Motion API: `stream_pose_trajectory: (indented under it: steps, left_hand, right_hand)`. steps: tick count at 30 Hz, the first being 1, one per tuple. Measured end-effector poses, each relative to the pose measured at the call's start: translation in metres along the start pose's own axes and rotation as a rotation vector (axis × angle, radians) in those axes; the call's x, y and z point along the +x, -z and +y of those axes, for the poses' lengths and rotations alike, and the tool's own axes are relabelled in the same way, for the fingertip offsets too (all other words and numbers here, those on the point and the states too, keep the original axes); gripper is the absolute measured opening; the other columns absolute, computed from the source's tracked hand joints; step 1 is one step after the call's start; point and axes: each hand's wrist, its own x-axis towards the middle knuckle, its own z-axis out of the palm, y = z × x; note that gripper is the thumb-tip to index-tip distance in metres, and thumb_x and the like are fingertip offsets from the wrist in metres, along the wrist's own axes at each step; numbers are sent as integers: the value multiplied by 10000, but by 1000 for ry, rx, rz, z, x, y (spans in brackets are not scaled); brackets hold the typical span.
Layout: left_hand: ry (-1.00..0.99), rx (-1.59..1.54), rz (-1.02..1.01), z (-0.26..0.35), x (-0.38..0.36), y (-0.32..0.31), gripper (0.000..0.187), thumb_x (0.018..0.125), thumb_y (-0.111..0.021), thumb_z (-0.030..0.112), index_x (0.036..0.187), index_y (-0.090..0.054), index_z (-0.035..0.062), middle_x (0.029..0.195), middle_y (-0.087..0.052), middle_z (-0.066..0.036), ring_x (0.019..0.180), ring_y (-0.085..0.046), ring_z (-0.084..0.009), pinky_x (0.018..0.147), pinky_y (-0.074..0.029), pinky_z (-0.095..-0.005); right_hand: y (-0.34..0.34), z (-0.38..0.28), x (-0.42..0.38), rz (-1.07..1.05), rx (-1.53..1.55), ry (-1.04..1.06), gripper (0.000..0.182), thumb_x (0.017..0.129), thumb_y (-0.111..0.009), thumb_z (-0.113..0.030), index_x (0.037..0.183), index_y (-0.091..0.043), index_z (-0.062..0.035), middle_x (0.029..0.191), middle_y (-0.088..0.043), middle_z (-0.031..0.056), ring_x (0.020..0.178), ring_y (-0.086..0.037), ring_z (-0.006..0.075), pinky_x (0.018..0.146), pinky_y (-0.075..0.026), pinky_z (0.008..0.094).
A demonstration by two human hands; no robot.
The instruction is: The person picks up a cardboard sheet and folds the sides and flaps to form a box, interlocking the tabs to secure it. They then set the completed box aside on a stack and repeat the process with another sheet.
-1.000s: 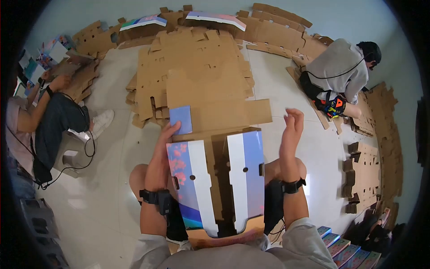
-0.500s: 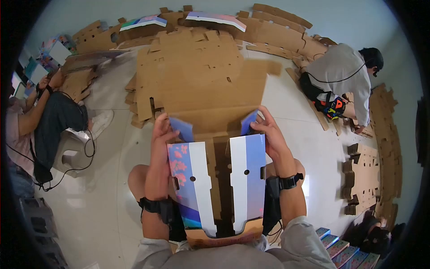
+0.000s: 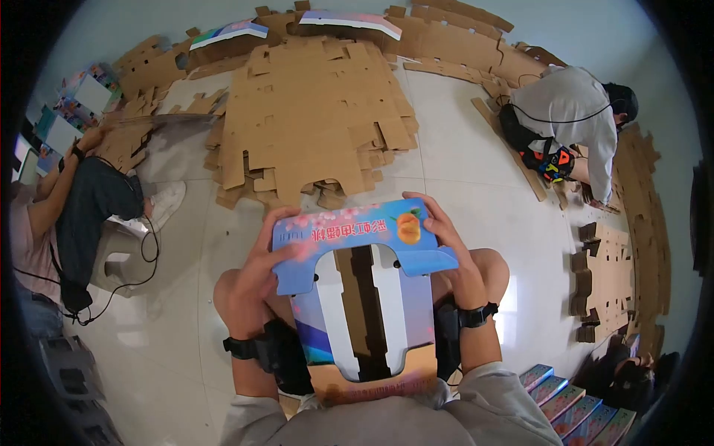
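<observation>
Two hands are on one printed carton [image 3: 364,297], which sits in the person's lap between the knees. The left hand [image 3: 262,262] is clamped on the left end of the carton's blue top panel [image 3: 357,230], fingers curled over its edge with the thumb underneath. The right hand [image 3: 445,236] grips the right end of the same panel, fingers wrapped over the far corner right beside the printed peach. Between the two hands the panel stands folded up across the carton, its lettering upside down to the wearer. Below the hands, toward the body, the carton's white and brown inner flaps show through a wide cut-out. A black wrist strap [image 3: 474,314] sits just behind the right hand, another behind the left.

Beyond the hands, well apart on the tiled floor, lies a big stack of flat brown cardboard blanks [image 3: 312,111]. Off past the right hand, a person in a grey top [image 3: 569,111] crouches over more cardboard. Out past the left hand, a seated person in dark trousers [image 3: 85,215] handles a sheet. Near the right elbow, a row of finished colourful boxes [image 3: 569,405] lines the floor.
</observation>
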Motion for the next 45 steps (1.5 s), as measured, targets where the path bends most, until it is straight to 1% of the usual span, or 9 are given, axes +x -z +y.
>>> stream_pose_trajectory:
  steps: [5, 15, 19, 20, 23, 25, 31, 39, 45]
  left_hand:
    - [-75, -55, 244, -50, 4, -9, 605, 943, -723, 100, 1511, -515, 125, 1432, -546, -103, 1292, -568, -239, 1080, -498, -344]
    - [-101, 79, 243, -68, 11, -2, 527, 985, -698, 164, 1483, -530, 118, 1404, -558, -90, 1292, -561, -227, 1094, -475, -340]
    - [-131, 191, 281, -78, 17, 3, 498, 974, -710, 159, 1443, -553, 106, 1429, -545, -84, 1343, -524, -233, 1138, -440, -362]
    - [-138, 165, 266, -84, 18, 10, 492, 970, -716, 157, 1432, -558, 102, 1438, -540, -83, 1355, -515, -234, 1148, -430, -366]
    - [-178, 195, 253, -88, 14, 11, 478, 964, -723, 153, 1411, -565, 91, 1461, -527, -84, 1376, -502, -237, 1169, -407, -368]
    - [-177, 238, 260, -80, 5, 16, 472, 965, -723, 153, 1405, -566, 88, 1467, -523, -84, 1381, -498, -239, 1173, -403, -366]
    - [-193, 297, 251, -90, 14, 16, 484, 1002, -694, 224, 1443, -541, 97, 1453, -534, -84, 1374, -496, -232, 1163, -412, -362]
    - [-150, 252, 301, -100, 11, 14, 634, 1045, -639, 360, 1588, -427, 112, 1505, -493, -125, 1402, -479, -250, 1191, -396, -374]
    - [-94, 54, 319, -105, 9, 14, 774, 1060, -633, 328, 1701, -251, 122, 1672, -336, -133, 1552, -332, -280, 1272, -284, -387]
  right_hand:
    - [-9, 37, -9, 260, 129, -53, 643, 1074, -629, -245, 1645, -409, -45, 1599, -505, 108, 1469, -485, 213, 1212, -407, 349]
    - [21, 84, -36, 209, -377, -25, 576, 1113, -580, -136, 1641, -394, -3, 1460, -586, 70, 1304, -548, 160, 1131, -434, 321]
    - [39, 126, -33, 282, -721, 42, 429, 1127, -533, -134, 1530, -502, 11, 1356, -613, 86, 1260, -560, 172, 1107, -450, 331]
    - [53, 135, -25, 232, -640, -166, 391, 1129, -522, -146, 1484, -539, 16, 1388, -599, 98, 1273, -568, 184, 1093, -465, 356]
    - [33, 114, -16, 373, -487, 75, 319, 1132, -515, -186, 1348, -621, 24, 1195, -670, 84, 1093, -609, 173, 978, -494, 344]
    - [37, 91, -8, 514, -262, 23, 311, 1135, -517, -208, 1248, -673, 36, 1028, -719, 55, 923, -632, 150, 843, -520, 318]
    - [16, 29, -10, 350, -905, 90, 347, 1072, -664, -284, 947, -756, 26, 646, -633, 17, 586, -518, 87, 537, -415, 304]
    - [11, 62, -2, 323, -777, 19, 400, 1070, -676, -307, 929, -711, 65, 640, -558, 69, 613, -473, 104, 560, -422, 321]
    - [6, 53, -6, 311, -714, 17, 394, 1099, -633, -292, 932, -685, 62, 673, -540, 52, 651, -461, 112, 586, -422, 319]
